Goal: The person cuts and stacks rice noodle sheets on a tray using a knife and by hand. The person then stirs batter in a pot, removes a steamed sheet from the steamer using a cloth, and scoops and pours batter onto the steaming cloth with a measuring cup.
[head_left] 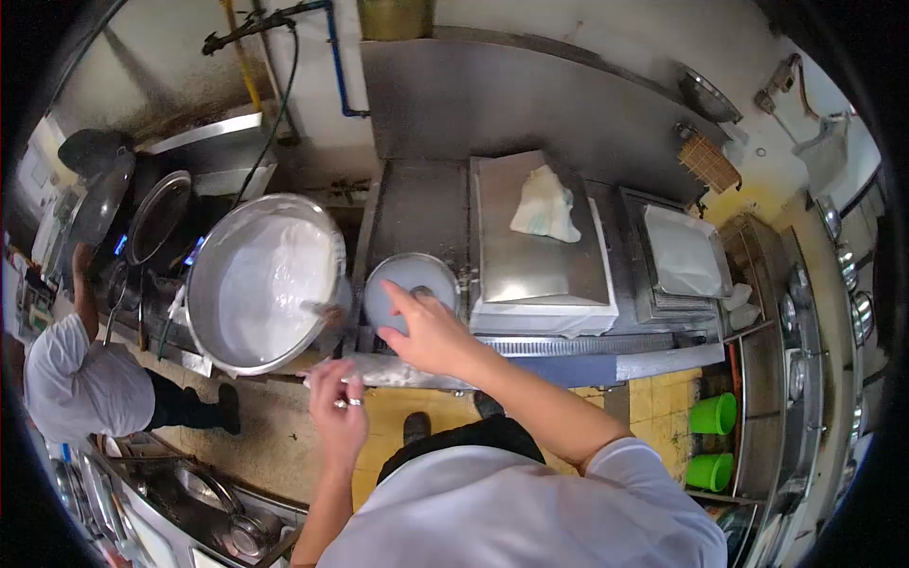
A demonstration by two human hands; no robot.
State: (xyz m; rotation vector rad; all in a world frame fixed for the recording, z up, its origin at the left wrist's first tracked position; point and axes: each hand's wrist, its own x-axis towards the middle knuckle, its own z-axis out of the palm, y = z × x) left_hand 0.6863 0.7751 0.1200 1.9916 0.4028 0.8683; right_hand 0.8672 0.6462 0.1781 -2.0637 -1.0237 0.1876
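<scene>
My right hand (431,333) is over a round bowl (381,301) of whitish liquid on the counter. Its index finger and thumb are stretched apart; the other fingers are partly hidden, near a small dark shape in the bowl. My left hand (339,409), with rings on it, is in front of the counter edge, below a large metal pot (204,327). Its fingers are curled, and what they hold, if anything, does not show clearly. White, creamy liquid (270,284) lies in the pot. A brownish handle-like piece (329,312) crosses the pot's right rim.
Right of the bowl, a metal sheet (525,265) carries a crumpled white cloth (546,206). Farther right is a stack of trays (686,251). On the left, another person (90,379) stands by the stove with pans (159,218). Green bins (712,415) stand at lower right.
</scene>
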